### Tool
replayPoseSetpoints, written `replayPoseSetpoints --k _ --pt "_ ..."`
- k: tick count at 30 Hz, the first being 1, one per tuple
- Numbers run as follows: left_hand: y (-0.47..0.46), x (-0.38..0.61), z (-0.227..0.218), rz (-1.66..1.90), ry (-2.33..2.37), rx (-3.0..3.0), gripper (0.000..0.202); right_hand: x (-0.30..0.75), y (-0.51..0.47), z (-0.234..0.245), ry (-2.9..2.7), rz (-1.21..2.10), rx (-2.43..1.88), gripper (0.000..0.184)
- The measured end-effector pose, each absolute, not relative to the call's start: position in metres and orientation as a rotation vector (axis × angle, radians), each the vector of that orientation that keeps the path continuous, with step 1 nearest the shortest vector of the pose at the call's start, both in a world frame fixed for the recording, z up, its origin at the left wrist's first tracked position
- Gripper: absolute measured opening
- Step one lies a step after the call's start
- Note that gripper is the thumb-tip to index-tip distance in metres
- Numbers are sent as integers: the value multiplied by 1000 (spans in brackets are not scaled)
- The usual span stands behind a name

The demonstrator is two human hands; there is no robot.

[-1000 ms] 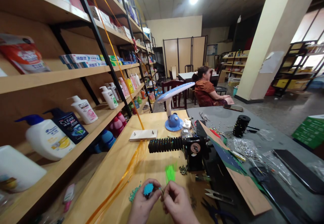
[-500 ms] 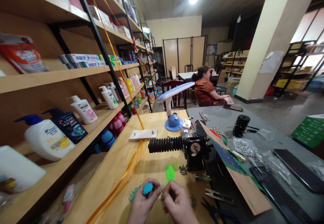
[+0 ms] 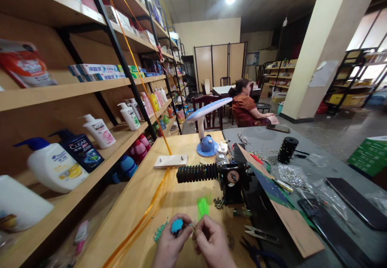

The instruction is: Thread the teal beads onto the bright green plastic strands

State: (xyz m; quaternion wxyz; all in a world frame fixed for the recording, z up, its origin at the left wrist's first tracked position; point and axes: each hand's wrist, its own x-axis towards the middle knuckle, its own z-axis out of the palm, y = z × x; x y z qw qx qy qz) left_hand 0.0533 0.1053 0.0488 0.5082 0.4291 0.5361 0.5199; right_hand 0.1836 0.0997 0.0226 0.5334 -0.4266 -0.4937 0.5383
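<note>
Both hands stay close: your left hand point(image 3: 171, 241) clenches a small blue bundle point(image 3: 177, 226) and your right hand point(image 3: 212, 242) pinches its thin strand point(image 3: 191, 227), low over the wooden table point(image 3: 136, 223), with loose teal beads point(image 3: 160, 231) kept within reach.

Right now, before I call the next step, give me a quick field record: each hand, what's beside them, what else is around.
left hand: holds a blue piece
right hand: pinches a thin piece against it, too small to identify
beside hands: green beads, neon green strands, orange strands
around: snips, ribbed black roller, seated person
</note>
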Motion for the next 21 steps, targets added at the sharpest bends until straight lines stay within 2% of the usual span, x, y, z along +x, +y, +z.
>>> replayPoseSetpoints --k 7,13,21 --pt "108 50 43 1235 1312 1112 53 184 100 23 -1325 1157 -1071 23" --pt "106 45 56 1164 1260 1276 43 192 101 36 -1460 1067 -1164 19" --pt "105 46 67 1051 1331 1245 66 204 100 58 -1633 1018 -1253 20"
